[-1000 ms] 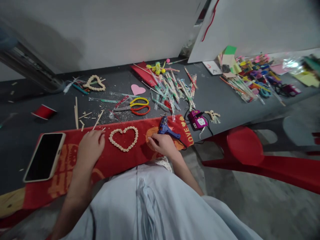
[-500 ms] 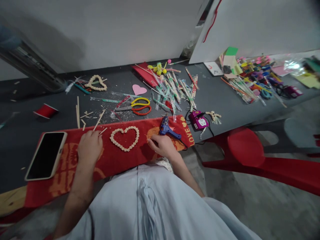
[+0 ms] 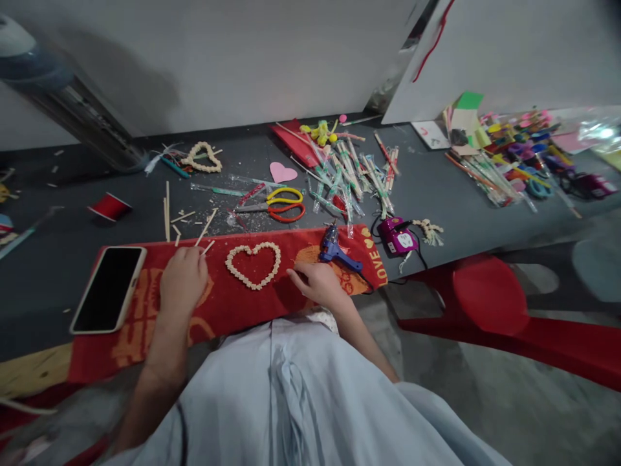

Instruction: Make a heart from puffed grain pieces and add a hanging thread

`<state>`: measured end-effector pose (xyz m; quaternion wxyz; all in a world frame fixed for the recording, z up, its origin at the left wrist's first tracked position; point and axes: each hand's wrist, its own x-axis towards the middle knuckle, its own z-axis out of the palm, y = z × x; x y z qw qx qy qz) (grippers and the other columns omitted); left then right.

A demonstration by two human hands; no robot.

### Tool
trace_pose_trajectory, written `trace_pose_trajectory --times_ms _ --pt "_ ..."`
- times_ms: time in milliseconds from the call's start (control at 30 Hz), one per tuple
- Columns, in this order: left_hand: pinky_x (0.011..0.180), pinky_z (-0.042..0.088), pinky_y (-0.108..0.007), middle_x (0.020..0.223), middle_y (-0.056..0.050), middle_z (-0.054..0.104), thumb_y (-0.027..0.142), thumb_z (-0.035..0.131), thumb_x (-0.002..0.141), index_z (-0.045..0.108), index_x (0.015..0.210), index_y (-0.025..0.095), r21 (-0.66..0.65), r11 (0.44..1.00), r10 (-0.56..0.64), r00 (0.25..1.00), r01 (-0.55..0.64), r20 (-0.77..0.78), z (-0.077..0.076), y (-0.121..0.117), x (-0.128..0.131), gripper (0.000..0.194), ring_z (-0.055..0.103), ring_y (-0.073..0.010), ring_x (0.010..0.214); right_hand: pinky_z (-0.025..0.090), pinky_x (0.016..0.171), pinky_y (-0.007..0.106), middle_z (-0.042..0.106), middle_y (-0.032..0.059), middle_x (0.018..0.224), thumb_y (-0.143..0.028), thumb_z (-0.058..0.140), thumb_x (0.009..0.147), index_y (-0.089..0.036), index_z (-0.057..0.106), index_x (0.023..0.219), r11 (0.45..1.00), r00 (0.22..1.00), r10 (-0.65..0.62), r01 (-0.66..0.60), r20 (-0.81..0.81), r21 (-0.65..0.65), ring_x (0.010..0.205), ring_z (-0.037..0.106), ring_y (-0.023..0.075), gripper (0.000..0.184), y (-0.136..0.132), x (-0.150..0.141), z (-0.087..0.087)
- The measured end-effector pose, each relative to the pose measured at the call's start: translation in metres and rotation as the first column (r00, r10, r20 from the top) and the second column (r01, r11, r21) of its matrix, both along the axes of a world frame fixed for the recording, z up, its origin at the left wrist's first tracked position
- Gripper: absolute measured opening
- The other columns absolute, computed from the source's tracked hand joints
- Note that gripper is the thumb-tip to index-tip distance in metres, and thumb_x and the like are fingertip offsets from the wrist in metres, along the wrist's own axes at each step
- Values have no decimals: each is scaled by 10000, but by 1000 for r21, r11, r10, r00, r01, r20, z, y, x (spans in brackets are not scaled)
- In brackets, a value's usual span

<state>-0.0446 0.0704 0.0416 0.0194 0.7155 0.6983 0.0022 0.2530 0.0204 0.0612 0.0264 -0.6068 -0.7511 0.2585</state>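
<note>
My left hand [image 3: 183, 278] is closed over the upper edge of the red cloth [image 3: 230, 307], its fingertips pinching a thin wooden stick [image 3: 209, 246]. A longer wooden stick [image 3: 206, 228] slants just beyond those fingers. To the right lies a heart outline [image 3: 253, 285] made of small pale pieces, flat on the cloth. My right hand [image 3: 317, 283] rests on the cloth beside it, fingers loosely bent and thumb apart, with nothing visible in them. Just above that hand lies a blue glue gun [image 3: 334, 249], its cord running off to the right.
A phone [image 3: 109, 289] lies at the cloth's left end. Scissors [image 3: 284, 205], loose sticks [image 3: 167, 210], a red spool [image 3: 110, 206] and a pink paper heart [image 3: 283, 172] sit beyond. Wrapped chopsticks [image 3: 373, 178] and a purple box [image 3: 398, 236] lie right, near a red chair [image 3: 490, 294].
The view has turned slightly left, so everything sits farther right in the picture. Both hands keep nearly the same places on the cloth.
</note>
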Motion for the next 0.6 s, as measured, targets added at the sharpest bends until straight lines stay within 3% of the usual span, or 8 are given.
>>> trace_pose_trajectory --times_ms 233,400,600 --pt "951 550 -436 1183 -167 742 311 312 1067 673 1306 150 7 999 35 999 -35 39 -2 -3 -7 462 699 -339 1085 275 655 283 800 95 859 -355 514 1117 -169 739 928 1000 1000 17 -17 -23 22 730 666 161 348 1 -7 -3" --pt "1056 522 -460 1175 -179 721 226 371 1000 708 1248 153 15 1000 -13 998 12 60 -9 -2 -12 424 674 -343 1122 273 656 284 797 95 846 -347 515 1112 -167 745 948 1000 1000 25 -25 -19 10 724 667 164 335 1 -11 -4" --pt "1139 489 -450 1271 -193 677 198 401 968 692 1313 136 37 999 -3 990 -3 141 -8 3 -12 456 643 -346 1215 269 650 282 791 95 833 -336 521 1107 -162 744 934 999 999 33 -32 -24 9 709 652 162 332 0 -16 -7"
